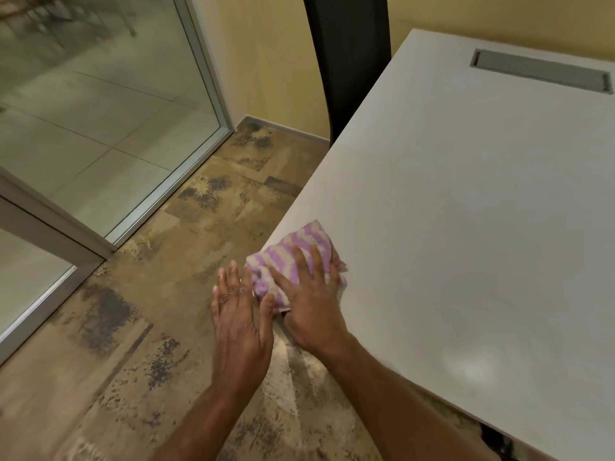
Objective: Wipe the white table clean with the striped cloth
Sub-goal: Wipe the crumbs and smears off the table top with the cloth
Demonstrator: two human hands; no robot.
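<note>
The white table (466, 201) fills the right side of the view, its left edge running diagonally. A purple-and-white striped cloth (293, 251) lies bunched at that left edge, partly hanging over it. My right hand (309, 304) presses flat on the cloth, fingers spread across it. My left hand (239, 321) hovers just off the table's edge beside the cloth, fingers extended and together, its thumb touching the cloth's lower corner. A ring shows on one left finger.
A grey cable tray slot (542, 71) is set into the table's far right. A black chair back (349, 61) stands behind the table's far corner. A glass partition (100, 111) with a metal frame runs along the left over a mottled brown floor (149, 327).
</note>
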